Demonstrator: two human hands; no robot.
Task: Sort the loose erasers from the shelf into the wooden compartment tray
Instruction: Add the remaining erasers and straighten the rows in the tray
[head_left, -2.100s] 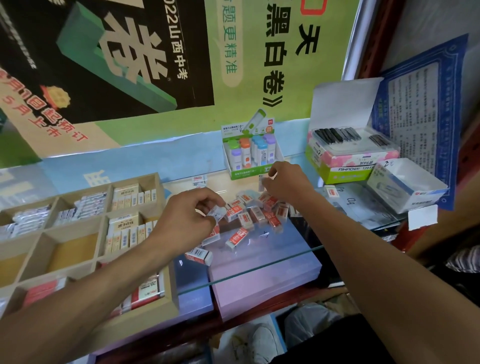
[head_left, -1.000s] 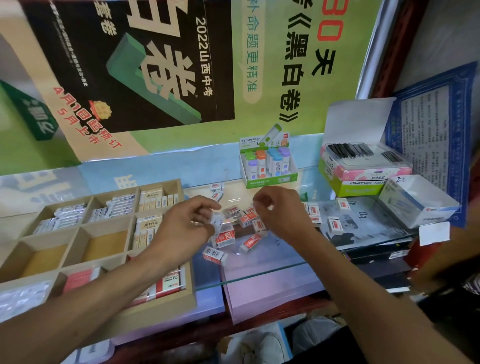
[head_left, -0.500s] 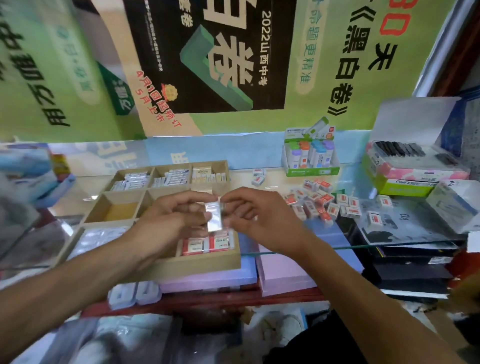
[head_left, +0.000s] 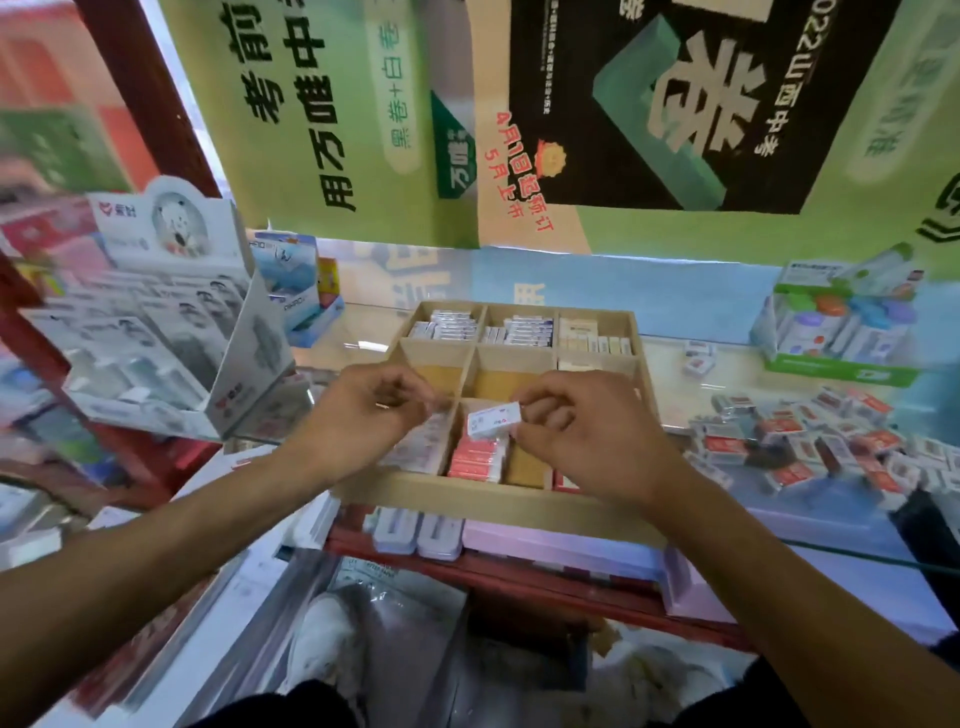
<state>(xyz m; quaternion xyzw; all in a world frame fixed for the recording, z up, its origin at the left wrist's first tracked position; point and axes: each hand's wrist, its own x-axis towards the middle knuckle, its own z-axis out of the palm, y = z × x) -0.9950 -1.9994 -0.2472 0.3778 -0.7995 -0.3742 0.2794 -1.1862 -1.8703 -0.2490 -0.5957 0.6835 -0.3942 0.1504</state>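
Here the right hand's (head_left: 587, 436) fingers (head_left: 540, 413) pinch a white eraser (head_left: 493, 420) by its right end, just over the tray's (head_left: 467, 496) front middle compartment, above a red stack (head_left: 475, 456). The left hand (head_left: 371, 413) hangs beside it, fingers curled; whether they hold anything cannot be told. Loose erasers (head_left: 810, 441) lie on the shelf to the right.

Both forearms are bare up to the frame's lower edge, with no sleeves, watch or bracelet on show. The left hand (head_left: 363, 410) and right hand (head_left: 582, 436) wear no gloves. Dark clothing shows at the bottom.
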